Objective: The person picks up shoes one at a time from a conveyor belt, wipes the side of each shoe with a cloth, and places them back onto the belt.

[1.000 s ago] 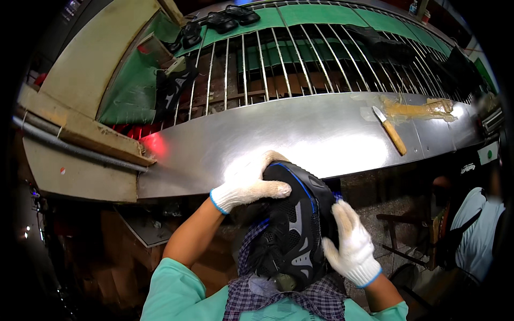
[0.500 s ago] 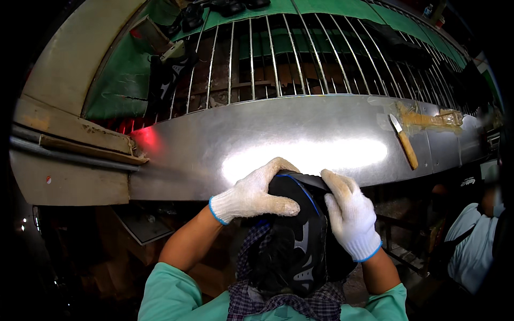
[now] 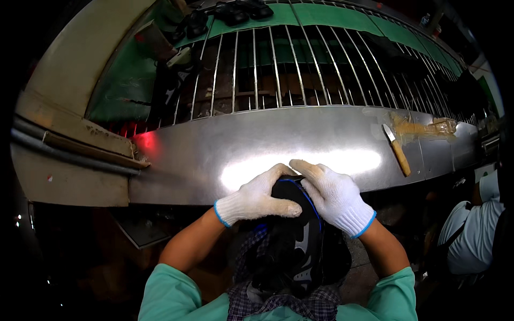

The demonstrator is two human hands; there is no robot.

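A black shoe (image 3: 293, 214) with a blue line near its toe and grey patches along its side is held upright against my checked apron, its toe end pointing at the table. My left hand (image 3: 259, 198), in a white knitted glove with a blue cuff, grips the toe from the left, thumb lying across the top. My gloved right hand (image 3: 336, 197) closes over the toe's right edge, fingers pressed together and fingertips beside those of the left. The shoe's underside and the right thumb's exact contact are hidden.
A steel table (image 3: 187, 166) lies ahead, with a wooden-handled knife (image 3: 397, 151) at its right beside brown tape (image 3: 417, 127). Metal bars (image 3: 256, 69) run behind it. Black shoes (image 3: 231, 13) stand on the far green surface. A person in pale clothing (image 3: 471, 235) is at right.
My right hand has shifted left over the toe, covering the dark strip that showed along the shoe's edge. My left hand keeps its grip. The view has tilted slightly.
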